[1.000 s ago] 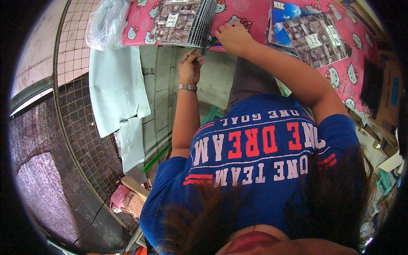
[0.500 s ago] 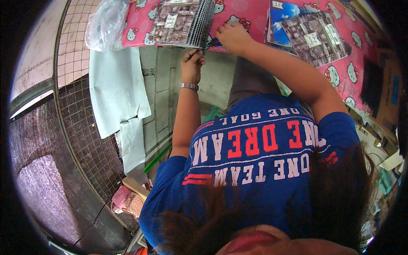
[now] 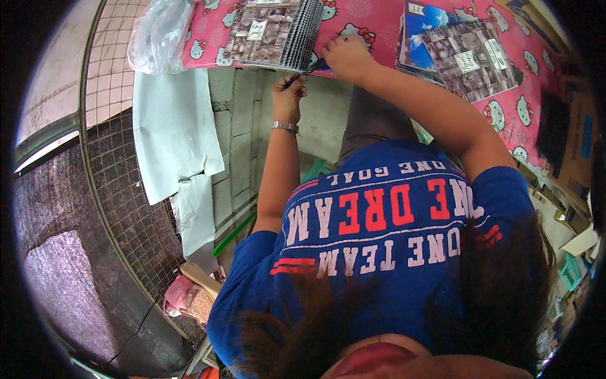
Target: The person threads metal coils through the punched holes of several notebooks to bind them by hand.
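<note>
A stack of notebooks (image 3: pixel 262 35) with grey photo-pattern covers lies at the table's front edge. Its black spiral binding (image 3: pixel 302 35) runs along the right side. Just below the binding's near end, my left hand (image 3: pixel 288 101) is closed, with a thin black piece showing between thumb and fingers; whether it joins the coil is unclear. My right hand (image 3: pixel 348 58) rests at the table edge to the right, its fingers wrapped round a small dark hand tool (image 3: pixel 319 65). The tool points at the binding's near end. Its exact kind is hidden by my fingers.
More notebooks (image 3: pixel 470 60) lie in a loose pile on the pink patterned table cover (image 3: pixel 372 12), one with a blue sky cover. A clear plastic bag (image 3: pixel 161 38) sits at the left corner. Wire mesh (image 3: pixel 104 76) stands left; cardboard boxes (image 3: pixel 577 139) stand right.
My left hand has drawn slightly down from the binding's near end, and the black piece in it shows more. The dark tool in my right hand is more visible.
</note>
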Tool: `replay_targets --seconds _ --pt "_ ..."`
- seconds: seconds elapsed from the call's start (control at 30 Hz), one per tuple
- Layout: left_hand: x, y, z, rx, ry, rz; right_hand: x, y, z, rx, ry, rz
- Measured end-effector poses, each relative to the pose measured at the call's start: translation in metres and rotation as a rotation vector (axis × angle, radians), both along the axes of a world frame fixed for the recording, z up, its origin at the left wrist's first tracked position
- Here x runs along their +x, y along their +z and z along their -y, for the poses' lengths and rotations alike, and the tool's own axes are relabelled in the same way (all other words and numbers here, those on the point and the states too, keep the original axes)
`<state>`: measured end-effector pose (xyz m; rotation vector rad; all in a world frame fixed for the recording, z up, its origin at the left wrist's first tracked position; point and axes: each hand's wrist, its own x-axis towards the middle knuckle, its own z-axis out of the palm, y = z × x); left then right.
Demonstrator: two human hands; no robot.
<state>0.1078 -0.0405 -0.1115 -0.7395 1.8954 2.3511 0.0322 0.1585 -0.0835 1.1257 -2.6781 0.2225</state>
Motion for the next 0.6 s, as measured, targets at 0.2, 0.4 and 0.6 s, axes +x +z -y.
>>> replay_targets --seconds 0.2,0.4,0.6 --pt "-0.006 -0.008 -0.001 -0.144 -0.082 0.010 -0.005 0.010 0.019 0.126 -0.029 0.151" --pt "-0.004 -0.011 0.003 -0.078 -0.048 0.001 -0.002 0.023 0.023 0.154 -0.060 0.433" --pt "-0.001 -0.019 0.010 0.151 -0.014 0.013 0.003 0.005 0.012 0.153 -0.059 0.046"
